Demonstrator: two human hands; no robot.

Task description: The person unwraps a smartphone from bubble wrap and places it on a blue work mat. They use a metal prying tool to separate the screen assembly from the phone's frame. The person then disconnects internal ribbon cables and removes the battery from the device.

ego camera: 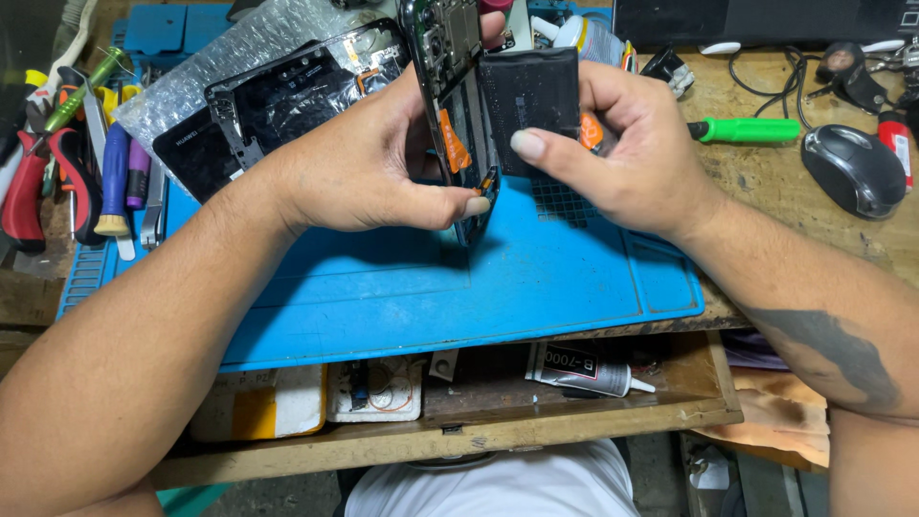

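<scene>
My left hand grips an opened phone body, held on edge above the blue work mat, its circuit board and orange flex tabs showing. My left thumb presses a small flex connector at the phone's lower end. My right hand holds a flat black battery just to the right of the phone, thumb on its front face. Both hands meet over the mat's middle.
A black phone screen on bubble wrap lies at the mat's back left. Pliers and screwdrivers crowd the left edge. A green-handled screwdriver and a grey mouse sit right. An open drawer holds a glue tube.
</scene>
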